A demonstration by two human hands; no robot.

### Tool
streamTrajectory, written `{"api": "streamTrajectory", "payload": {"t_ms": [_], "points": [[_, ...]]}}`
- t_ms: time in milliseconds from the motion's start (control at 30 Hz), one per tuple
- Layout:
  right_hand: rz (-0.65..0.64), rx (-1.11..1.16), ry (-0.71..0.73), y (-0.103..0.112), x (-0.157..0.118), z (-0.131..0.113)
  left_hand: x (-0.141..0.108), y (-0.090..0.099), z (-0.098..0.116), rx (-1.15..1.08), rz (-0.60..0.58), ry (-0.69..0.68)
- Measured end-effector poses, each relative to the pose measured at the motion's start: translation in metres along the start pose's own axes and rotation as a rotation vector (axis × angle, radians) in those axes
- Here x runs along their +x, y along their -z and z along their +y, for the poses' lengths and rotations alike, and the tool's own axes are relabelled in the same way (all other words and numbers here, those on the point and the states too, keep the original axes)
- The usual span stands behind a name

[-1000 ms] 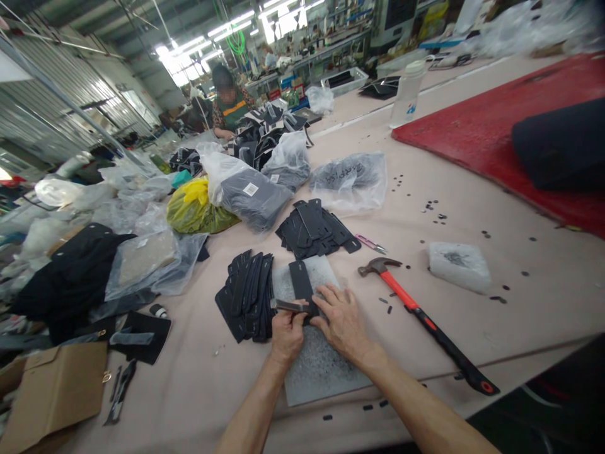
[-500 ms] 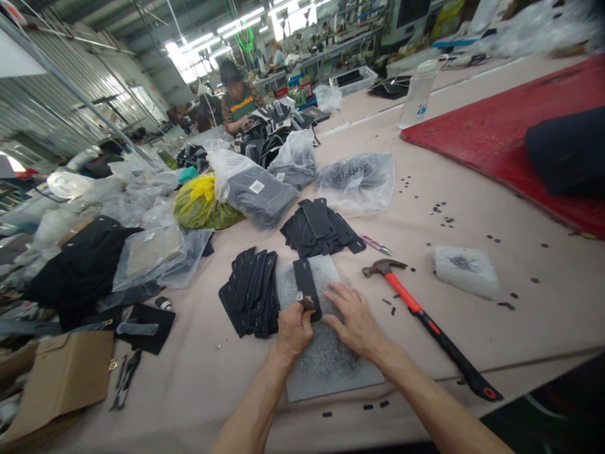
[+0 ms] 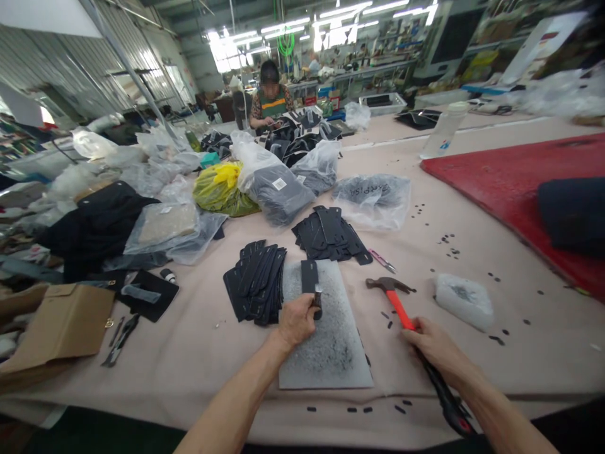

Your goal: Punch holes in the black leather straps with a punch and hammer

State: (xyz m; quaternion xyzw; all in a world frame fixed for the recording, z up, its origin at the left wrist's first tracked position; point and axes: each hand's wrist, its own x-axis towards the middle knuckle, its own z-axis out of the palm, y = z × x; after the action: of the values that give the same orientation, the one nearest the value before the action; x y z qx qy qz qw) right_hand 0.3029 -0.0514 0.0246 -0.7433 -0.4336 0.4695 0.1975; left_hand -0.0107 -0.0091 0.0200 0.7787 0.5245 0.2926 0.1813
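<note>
A metal-ended tool (image 3: 317,294) was clamped in the left hand (image 3: 297,320) over the near part of a dark strip (image 3: 309,275), which was laid on a speckled grey board (image 3: 326,369) on the bench (image 3: 189,353). Well apart, a claw hammer (image 3: 397,308) was clasped by its handle in the right hand (image 3: 432,345). Dark pieces (image 3: 258,287) were piled at the board's left; pink-handled snips (image 3: 382,260) were left lying beyond the hammer's head.

Pinkish table (image 3: 189,353): grey board (image 3: 326,356), 2 dark piles (image 3: 258,284), pink snips (image 3: 382,260).
</note>
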Motion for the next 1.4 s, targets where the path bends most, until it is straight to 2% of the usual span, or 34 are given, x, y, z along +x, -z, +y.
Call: {"api": "streamTrajectory", "payload": {"t_ms": [67,100,133,200,267,367,433,533,600,667,767,833,867,967,1033,1067,1133,1200,1233,1300,1367,1400], "points": [[-0.178,0.380,-0.127,-0.006,-0.007,-0.011,0.001,0.002,0.001,0.013,-0.002,0.002],[-0.218,0.498,-0.175,-0.010,-0.013,-0.018,0.001,0.002,0.001,0.017,-0.005,0.003],[-0.225,0.553,-0.206,-0.012,-0.019,-0.026,0.000,0.003,0.002,0.020,-0.008,0.006],[-0.143,0.519,-0.169,-0.013,-0.033,-0.046,0.000,0.003,0.002,0.021,-0.015,0.010],[-0.027,0.358,0.022,-0.008,-0.051,-0.070,0.000,0.004,0.002,0.018,-0.013,0.014],[0.217,-0.012,0.482,0.006,-0.078,-0.105,-0.001,0.004,0.002,0.010,0.008,0.013],[0.339,-0.247,0.745,0.011,-0.090,-0.120,-0.002,0.003,0.002,0.002,0.025,0.003],[0.341,-0.531,0.930,0.010,-0.098,-0.129,-0.002,0.003,0.000,-0.013,0.043,-0.008],[0.307,-0.652,0.956,0.008,-0.099,-0.133,-0.002,0.002,-0.001,-0.018,0.049,-0.007],[0.345,-0.669,0.976,0.009,-0.103,-0.141,-0.002,0.002,-0.001,-0.019,0.051,-0.005],[0.515,-0.511,1.009,0.010,-0.110,-0.151,-0.001,0.001,-0.002,-0.015,0.044,-0.001],[0.562,-0.441,1.038,0.008,-0.111,-0.151,-0.001,0.001,-0.002,-0.007,0.037,-0.004],[0.541,-0.463,1.048,0.007,-0.110,-0.149,-0.001,0.001,-0.002,-0.002,0.032,-0.008],[0.374,-0.653,1.011,0.011,-0.106,-0.146,-0.001,0.001,-0.003,0.007,0.021,-0.003],[0.361,-0.651,0.953,0.019,-0.108,-0.152,-0.001,0.000,-0.003,0.006,0.014,0.014],[0.403,-0.583,0.931,0.023,-0.111,-0.157,-0.001,0.000,-0.003,0.003,0.012,0.021],[0.572,-0.363,0.903,0.026,-0.116,-0.166,-0.001,-0.001,-0.003,-0.006,0.008,0.030],[0.663,-0.265,0.960,0.023,-0.117,-0.168,-0.001,0.000,-0.003,-0.013,0.007,0.031],[0.653,-0.294,1.010,0.020,-0.116,-0.166,-0.001,0.000,-0.003,-0.017,0.006,0.028],[0.536,-0.444,1.114,0.017,-0.111,-0.159,-0.001,0.001,-0.002,-0.024,0.010,0.023],[0.422,-0.587,1.105,0.018,-0.105,-0.154,-0.001,0.001,-0.002,-0.034,0.013,0.020],[0.423,-0.613,1.071,0.020,-0.104,-0.152,-0.001,0.001,-0.002,-0.037,0.013,0.021]]}}
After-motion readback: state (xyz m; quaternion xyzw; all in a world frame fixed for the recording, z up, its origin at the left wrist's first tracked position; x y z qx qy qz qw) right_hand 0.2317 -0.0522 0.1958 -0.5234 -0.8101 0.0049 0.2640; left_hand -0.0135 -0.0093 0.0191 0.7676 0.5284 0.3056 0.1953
